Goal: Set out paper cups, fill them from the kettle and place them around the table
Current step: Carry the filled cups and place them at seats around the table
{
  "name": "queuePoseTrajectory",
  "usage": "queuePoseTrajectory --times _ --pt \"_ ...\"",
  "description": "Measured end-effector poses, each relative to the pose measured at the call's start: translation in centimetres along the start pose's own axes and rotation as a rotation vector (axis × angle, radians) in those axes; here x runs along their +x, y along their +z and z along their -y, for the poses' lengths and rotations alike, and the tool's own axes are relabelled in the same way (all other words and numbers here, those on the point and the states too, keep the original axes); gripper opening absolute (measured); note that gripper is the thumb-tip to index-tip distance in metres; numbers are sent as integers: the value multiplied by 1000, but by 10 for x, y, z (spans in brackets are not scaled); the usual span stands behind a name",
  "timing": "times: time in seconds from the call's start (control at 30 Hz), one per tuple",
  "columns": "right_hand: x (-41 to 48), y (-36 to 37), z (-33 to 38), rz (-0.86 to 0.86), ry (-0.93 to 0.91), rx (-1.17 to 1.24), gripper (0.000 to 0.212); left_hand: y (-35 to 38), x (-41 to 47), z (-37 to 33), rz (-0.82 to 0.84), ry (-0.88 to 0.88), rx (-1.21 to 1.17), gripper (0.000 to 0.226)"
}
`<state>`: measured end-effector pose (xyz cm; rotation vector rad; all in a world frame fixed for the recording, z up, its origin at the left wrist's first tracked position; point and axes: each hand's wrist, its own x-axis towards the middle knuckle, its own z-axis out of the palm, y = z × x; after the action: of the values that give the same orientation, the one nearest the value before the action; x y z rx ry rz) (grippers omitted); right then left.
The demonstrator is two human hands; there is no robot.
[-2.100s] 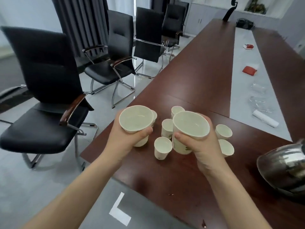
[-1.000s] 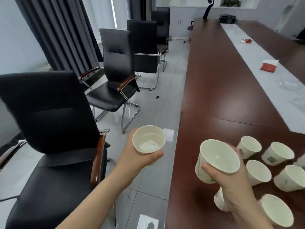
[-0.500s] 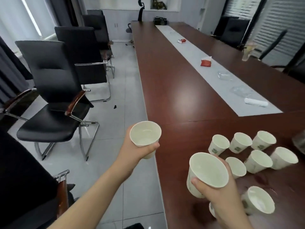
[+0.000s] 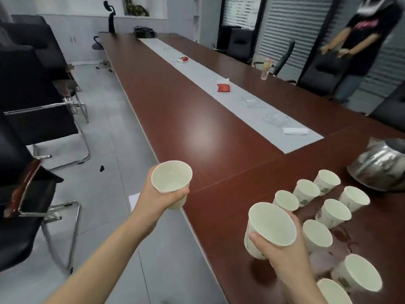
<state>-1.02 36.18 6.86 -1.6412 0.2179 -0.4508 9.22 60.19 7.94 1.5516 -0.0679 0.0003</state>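
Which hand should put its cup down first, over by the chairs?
Probably the left hand: the left cup hangs at the long table edge nearest the chairs. The right hand holds the right cup beside the standing cups.

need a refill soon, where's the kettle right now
Head view, far right: the kettle sits on the table just behind the group of standing paper cups.

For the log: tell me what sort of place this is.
Probably an office meeting room: a long brown table with a grey centre strip, black office chairs along its sides, slatted blinds behind.
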Motion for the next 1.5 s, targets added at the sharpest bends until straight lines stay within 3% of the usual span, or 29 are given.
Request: queuePoseTrajectory --times 0.17,0.43,0.63,0.73,0.9,1.1,1.5 --pt "24 61 -15 -167 9 50 69 -33 62 -1 102 -12 -22 86" --pt "58 128 -59 -388 96 52 72 -57 141 11 218 -22 -40 83" --pt "85 147 -92 -527 179 -4 72 -52 181 29 224 -23 -44 84" --pt "99 150 -104 -543 172 -31 74 -45 197 37 218 -34 -53 98" --pt "123 149 -115 -572 144 -50 74 -30 223 43 208 -51 -94 101" --pt "145 155 -121 -675 151 -87 75 -29 265 51 252 -15 -128 81" --pt "193 229 -112 -1028 167 -162 70 -48 414 60 597 58 -135 77"
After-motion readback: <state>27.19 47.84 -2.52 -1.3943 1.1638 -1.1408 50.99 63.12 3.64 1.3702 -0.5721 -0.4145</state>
